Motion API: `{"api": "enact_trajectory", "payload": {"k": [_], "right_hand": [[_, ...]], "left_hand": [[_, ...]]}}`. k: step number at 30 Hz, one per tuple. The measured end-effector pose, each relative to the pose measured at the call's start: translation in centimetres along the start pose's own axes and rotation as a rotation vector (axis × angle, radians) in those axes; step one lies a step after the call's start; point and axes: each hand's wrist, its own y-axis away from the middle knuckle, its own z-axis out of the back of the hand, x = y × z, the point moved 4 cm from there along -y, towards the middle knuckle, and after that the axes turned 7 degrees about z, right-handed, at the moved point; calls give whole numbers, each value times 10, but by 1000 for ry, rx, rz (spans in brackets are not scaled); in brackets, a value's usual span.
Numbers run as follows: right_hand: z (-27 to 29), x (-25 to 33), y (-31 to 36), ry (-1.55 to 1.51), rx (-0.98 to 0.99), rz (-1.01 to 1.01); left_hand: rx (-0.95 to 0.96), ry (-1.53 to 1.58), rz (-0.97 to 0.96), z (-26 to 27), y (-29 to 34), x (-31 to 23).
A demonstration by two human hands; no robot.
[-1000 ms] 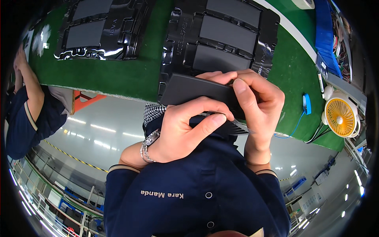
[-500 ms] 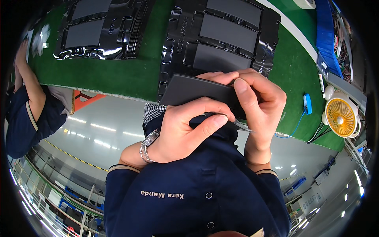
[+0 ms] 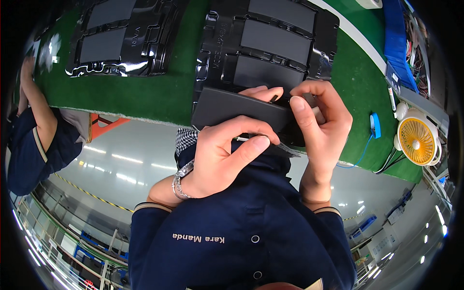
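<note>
While a co-worker's arm (image 3: 41,104) runs into the dark rim, the smaller black tray (image 3: 139,50) is cut off above. The left hand (image 3: 212,157) grips a black panel (image 3: 232,106) at the near edge of the table (image 3: 159,101); fingertips (image 3: 256,92) show past its far side, the rest hidden. A thin dark piece by the left thumb is hard to make out. The panel partly covers the larger tray (image 3: 212,77). The right hand's (image 3: 325,121) thumb and forefinger stand close together; whether they pinch anything, I cannot tell.

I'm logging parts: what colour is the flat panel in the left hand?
Dark grey, nearly black; the panel shows best in head view.
</note>
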Motion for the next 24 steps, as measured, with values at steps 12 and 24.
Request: {"api": "enact_trajectory", "payload": {"k": [12,24], "right_hand": [[-1,0,7,-124,125,-45],[26,-39,19,99,64,-115]], "left_hand": [[47,376,232,-6,3,1],[-375,-129,-81,66,8,-14]]}}
